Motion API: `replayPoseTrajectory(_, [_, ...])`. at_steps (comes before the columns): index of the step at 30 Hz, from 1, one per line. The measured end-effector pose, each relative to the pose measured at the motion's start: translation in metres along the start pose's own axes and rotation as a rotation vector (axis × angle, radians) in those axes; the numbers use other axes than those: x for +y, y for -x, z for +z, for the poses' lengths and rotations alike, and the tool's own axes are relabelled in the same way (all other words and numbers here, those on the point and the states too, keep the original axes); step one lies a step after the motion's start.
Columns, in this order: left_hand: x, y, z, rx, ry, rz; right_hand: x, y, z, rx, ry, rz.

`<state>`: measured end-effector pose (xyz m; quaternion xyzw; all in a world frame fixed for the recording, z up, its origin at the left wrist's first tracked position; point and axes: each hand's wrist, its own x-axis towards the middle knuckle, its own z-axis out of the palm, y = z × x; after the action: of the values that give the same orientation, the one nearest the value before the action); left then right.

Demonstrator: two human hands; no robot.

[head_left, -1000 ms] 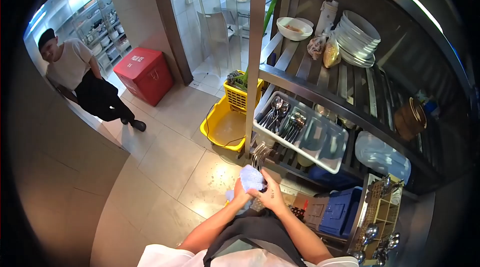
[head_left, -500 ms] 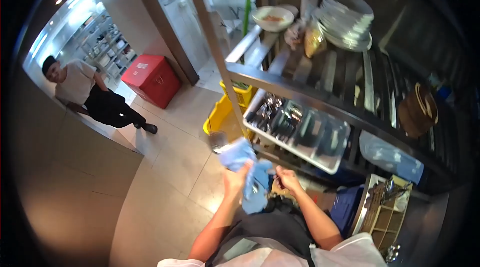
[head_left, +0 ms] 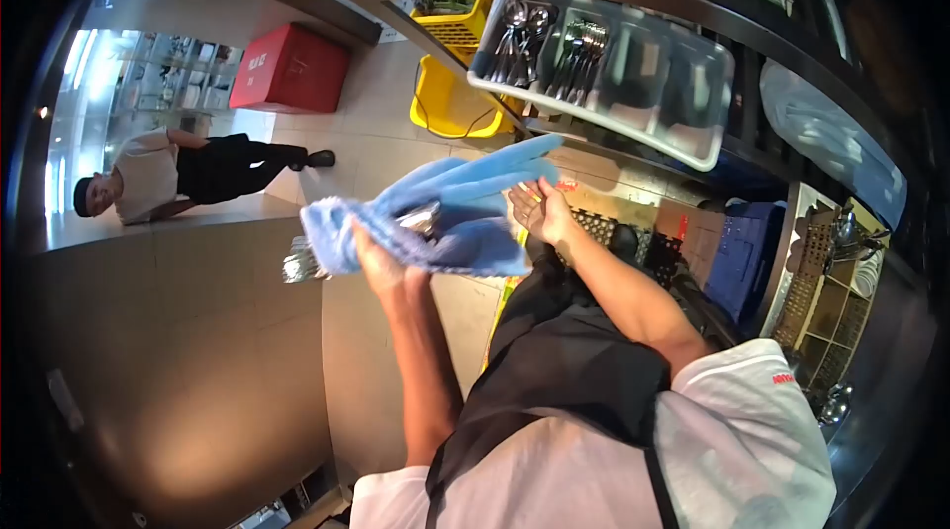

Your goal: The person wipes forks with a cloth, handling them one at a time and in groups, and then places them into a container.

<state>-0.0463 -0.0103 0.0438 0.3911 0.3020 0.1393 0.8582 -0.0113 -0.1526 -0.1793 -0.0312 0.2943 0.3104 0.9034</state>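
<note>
In the left hand (head_left: 381,257), 1 cloth (head_left: 445,188) — its cutlery (head_left: 301,264) too covered to count. Beyond the right hand (head_left: 542,212), 1 tray (head_left: 688,84): 1 bunch of spoons (head_left: 515,46), 1 of forks (head_left: 581,59). Past the left — 1 red box (head_left: 289,72), 1 person (head_left: 148,173).

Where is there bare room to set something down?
The pale plastic cutlery tray looks bare right of the shiny metal forks; shiny metal spoons and those forks crowd its left. Beige tiled floor shows bare between the boxy red container and yellow plastic bucket. The left hand is occupied by fuzzy blue cloth and metal cutlery.
</note>
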Motion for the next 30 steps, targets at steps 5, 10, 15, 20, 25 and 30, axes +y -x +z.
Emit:
replayPoseTrajectory(5, [0.033, 0.005, -0.040, -0.198, -0.044, -0.150, -0.026, 0.007, -0.022, -0.312, -0.305, -0.191])
replayPoseTrajectory(10, [0.039, -0.008, -0.057, -0.103, -0.122, -0.120, 0.078, -0.018, -0.084, -0.048, 0.001, 0.252])
replayPoseTrajectory(15, [0.044, -0.024, -0.062, -0.093, -0.289, -0.249, 0.155, -0.129, -0.107, -0.070, -0.052, 0.104])
replayPoseTrajectory(20, [0.059, -0.060, -0.085, -0.244, -0.345, -0.228, 0.090, -0.076, -0.119, 0.278, -0.279, 0.144])
replayPoseTrajectory(25, [0.071, -0.093, -0.115, -0.183, -0.224, -0.319, 0.014, 0.033, -0.052, -0.089, -0.227, -0.419])
replayPoseTrajectory(30, [0.075, -0.087, -0.104, -0.246, -0.233, -0.298, 0.041, 0.024, -0.119, -0.097, -0.288, -0.119])
